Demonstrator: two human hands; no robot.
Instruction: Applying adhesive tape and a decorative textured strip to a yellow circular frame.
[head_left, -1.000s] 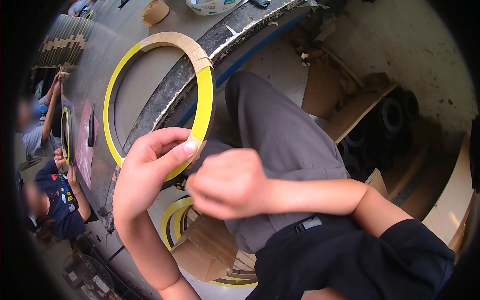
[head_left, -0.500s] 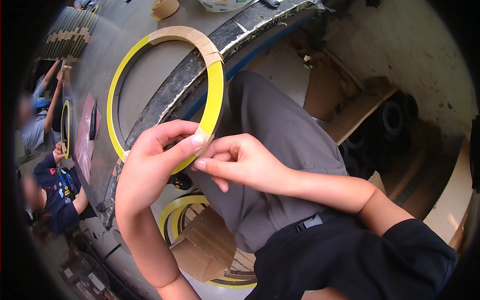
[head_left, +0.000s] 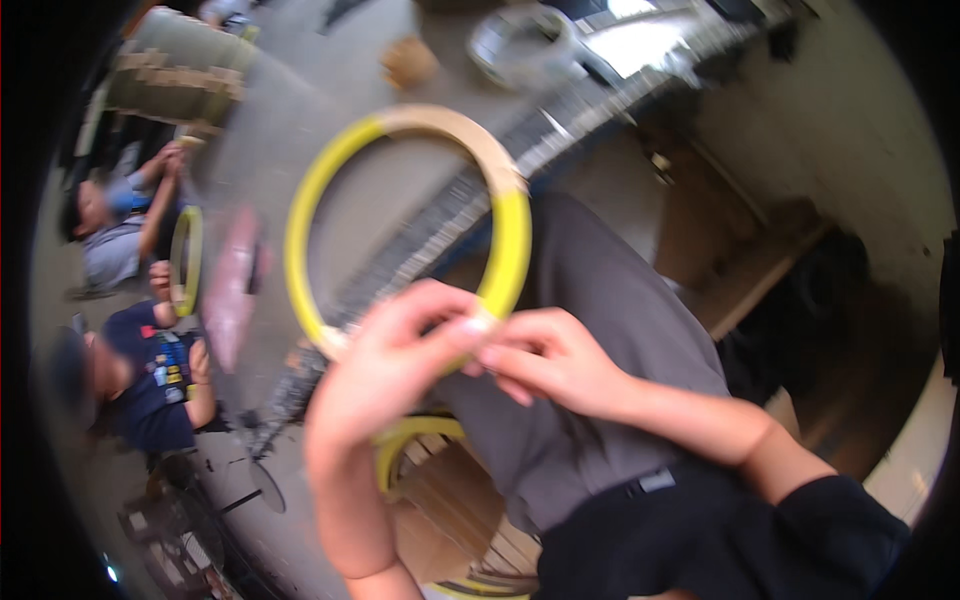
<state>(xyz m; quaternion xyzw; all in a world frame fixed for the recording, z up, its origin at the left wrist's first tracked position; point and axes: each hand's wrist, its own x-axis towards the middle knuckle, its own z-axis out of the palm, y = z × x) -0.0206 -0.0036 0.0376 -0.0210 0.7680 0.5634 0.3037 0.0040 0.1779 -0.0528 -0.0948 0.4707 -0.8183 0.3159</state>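
A flat yellow ring [head_left: 511, 250], part of its far side wrapped in tan paper tape [head_left: 484, 145], stands tilted up in front of me above the table's edge. My left hand [head_left: 395, 360] is closed on the ring's near side, its thumb on the face over a pale patch. Beside that thumb, my right hand [head_left: 555, 362] has its fingers pinched together at the ring's lower rim. Motion blur and the fingers hide what they pinch. Another pale wrap shows on the ring left of my left hand.
On the grey table [head_left: 290, 130] stand a tan roll [head_left: 408, 62] and a clear, whitish roll [head_left: 520, 45]. Stacked wrapped rings [head_left: 180, 85] lie far left. Two people work there, one holding a ring [head_left: 187, 262] near a pink sheet [head_left: 232, 290]. Below are more yellow rings [head_left: 400, 445] and cardboard [head_left: 450, 505].
The whole view has shifted, so ring, hands and table appear farther right and lower, and blurred. Both hands keep about the same hold on the ring. More of the co-workers shows.
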